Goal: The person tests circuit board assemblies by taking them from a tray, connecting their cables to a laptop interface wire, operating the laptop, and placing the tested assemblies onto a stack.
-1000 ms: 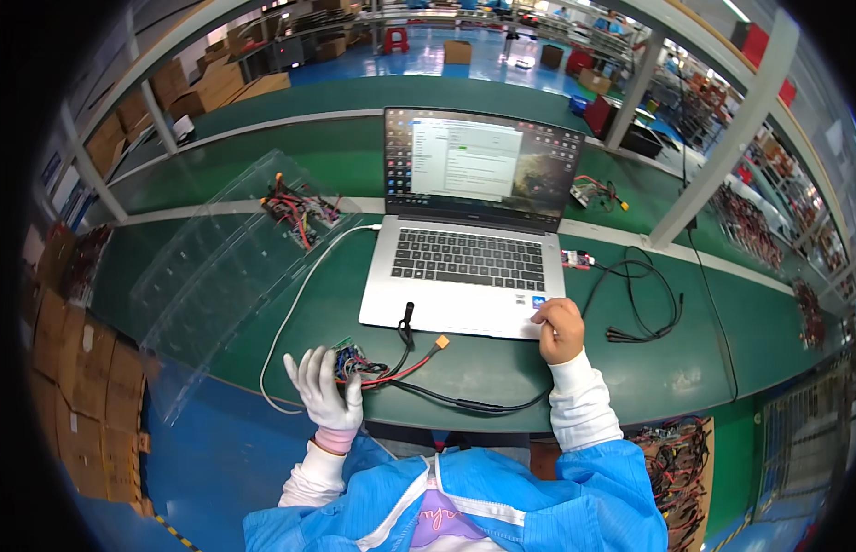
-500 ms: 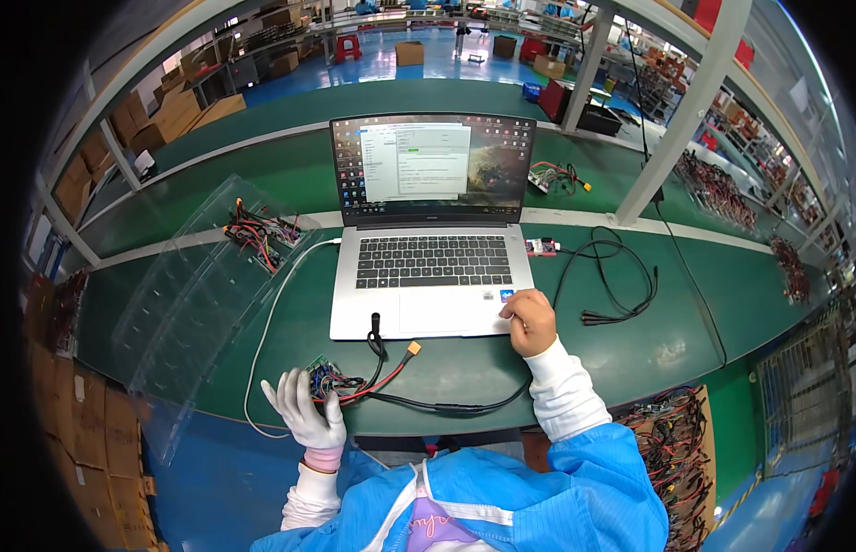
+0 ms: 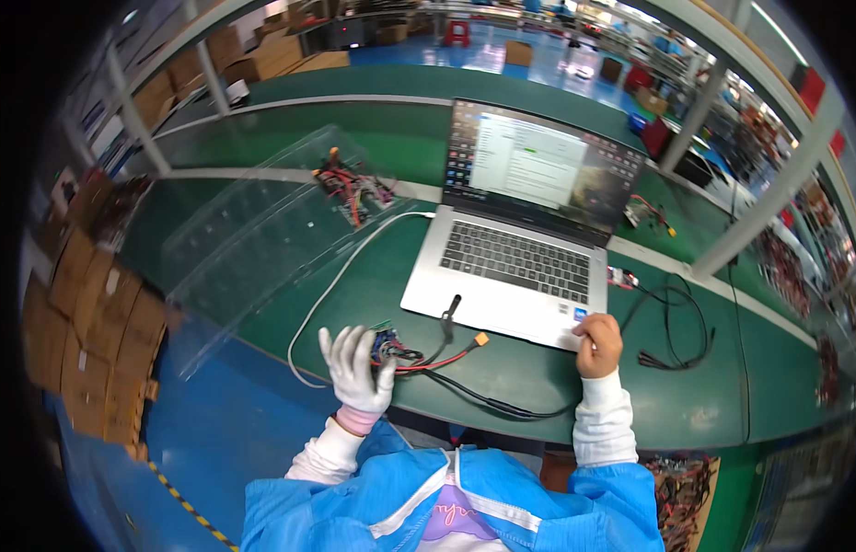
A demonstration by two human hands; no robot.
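My left hand (image 3: 356,368), in a white glove, has its fingers apart at the table's near edge. Just beside it lies a small circuit board (image 3: 384,344) with bundled wires; whether the thumb touches the wires I cannot tell. A red and black lead with a yellow connector (image 3: 482,339) runs from the board, and a black cable (image 3: 488,401) trails right along the edge. My bare right hand (image 3: 599,344) is closed, fingers curled, at the front right corner of an open silver laptop (image 3: 506,311). No object shows in it. A black cable plug (image 3: 454,304) rests over the laptop's front edge.
Left of the laptop, a clear plastic tray (image 3: 253,248) holds a wired board (image 3: 356,191). A white cable (image 3: 341,285) reaches the laptop's left side. At its right are a small red board (image 3: 621,276) and a coiled black cable (image 3: 672,317). Cardboard boxes (image 3: 97,340) stand at far left.
The whole view has swung left and tilted, so the laptop and table appear farther right. My left hand remains open beside the board; my right hand remains curled at the laptop's corner.
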